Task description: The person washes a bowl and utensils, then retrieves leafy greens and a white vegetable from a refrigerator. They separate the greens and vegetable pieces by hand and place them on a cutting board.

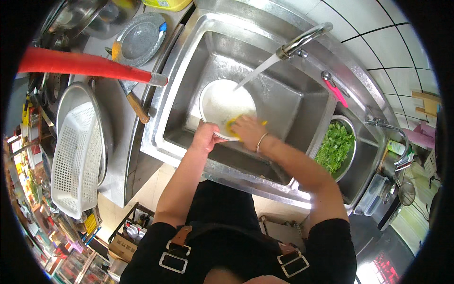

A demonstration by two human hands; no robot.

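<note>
A round white bowl (pixel 227 97) is held over the steel sink basin (pixel 280 106), tilted a little. My left hand (pixel 206 136) grips its near rim on the left. In my right hand (pixel 250 129) is a yellow cloth or sponge (pixel 234 127), pressed to the bowl's inside near the front; the hand is blurred and partly covers it. From the chrome faucet (pixel 301 39) a stream of water (pixel 257 72) runs into the bowl. Whitish water or suds seem to lie in it.
On the left counter are a white perforated basket (pixel 76 159) in a steel basin (pixel 106 142), a wooden-handled cleaver (pixel 137 107) and a grey plate (pixel 138 41). A red pole (pixel 85 65) juts in above. The second sink, right, holds leafy greens (pixel 335 147); a pink-handled peeler (pixel 335 93) lies behind.
</note>
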